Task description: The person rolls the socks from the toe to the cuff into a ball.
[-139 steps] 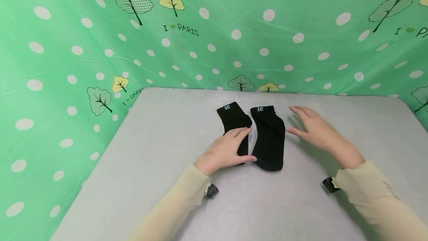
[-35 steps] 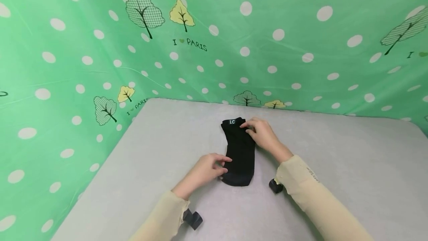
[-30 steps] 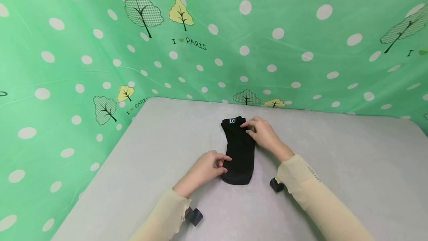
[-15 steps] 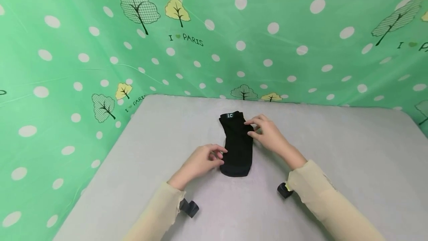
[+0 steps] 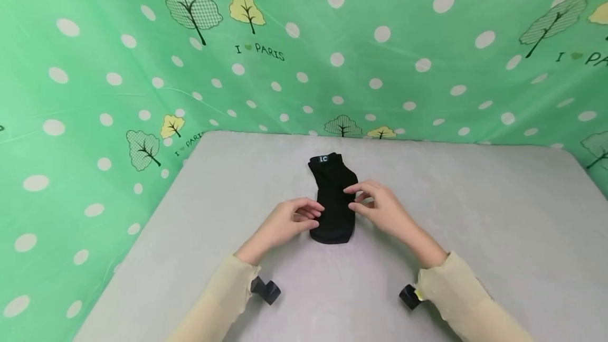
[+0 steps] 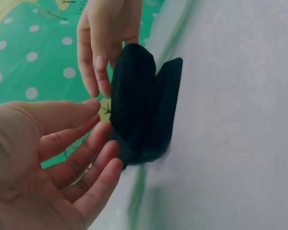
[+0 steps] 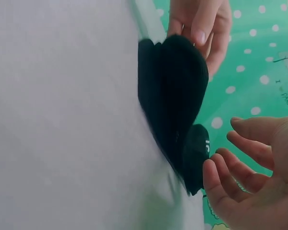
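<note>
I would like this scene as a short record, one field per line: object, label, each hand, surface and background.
Object: black socks, one lying over the other
Label: white letters "LC" at the far end
Left hand: loosely bent fingers at the left edge; contact unclear
Right hand: loosely bent fingers at the right edge, slightly farther up; contact unclear
Surface: grey table
Background: green cloth with white dots and trees

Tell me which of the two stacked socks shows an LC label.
The top sock, its label in plain view; the bottom sock lies beneath it, with no label in sight.
</note>
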`<move>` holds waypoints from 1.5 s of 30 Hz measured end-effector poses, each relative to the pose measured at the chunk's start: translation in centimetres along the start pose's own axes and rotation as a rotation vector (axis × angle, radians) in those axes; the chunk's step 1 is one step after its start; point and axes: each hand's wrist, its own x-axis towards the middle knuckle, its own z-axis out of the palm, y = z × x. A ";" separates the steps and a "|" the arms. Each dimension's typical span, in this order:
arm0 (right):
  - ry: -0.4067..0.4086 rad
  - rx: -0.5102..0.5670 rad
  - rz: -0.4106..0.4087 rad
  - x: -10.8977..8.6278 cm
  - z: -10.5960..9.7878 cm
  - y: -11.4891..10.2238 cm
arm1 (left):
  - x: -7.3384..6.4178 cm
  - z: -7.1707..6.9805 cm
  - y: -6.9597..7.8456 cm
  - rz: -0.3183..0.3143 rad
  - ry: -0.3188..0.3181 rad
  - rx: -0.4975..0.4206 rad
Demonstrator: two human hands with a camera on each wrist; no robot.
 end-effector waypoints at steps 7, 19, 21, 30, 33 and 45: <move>-0.097 0.096 0.045 -1.5 0.7 -0.2 | -0.1 0.1 -0.8 0.019 -0.048 -0.020; -0.179 0.064 0.029 -2.9 0.7 0.6 | 0.1 0.1 -1.5 -0.025 -0.131 -0.050; -0.196 0.020 -0.019 -3.1 0.6 0.6 | 0.0 0.1 -1.4 -0.010 -0.152 -0.027; -0.202 -0.264 -0.147 -2.8 1.1 -0.1 | 0.7 0.5 -1.0 0.115 -0.143 0.272; -0.190 -0.281 -0.152 -2.4 1.5 -0.2 | 0.9 0.7 -0.9 0.125 -0.133 0.346; -0.181 -0.369 -0.105 -1.7 2.4 -0.2 | 1.2 0.7 -1.5 0.053 -0.105 0.343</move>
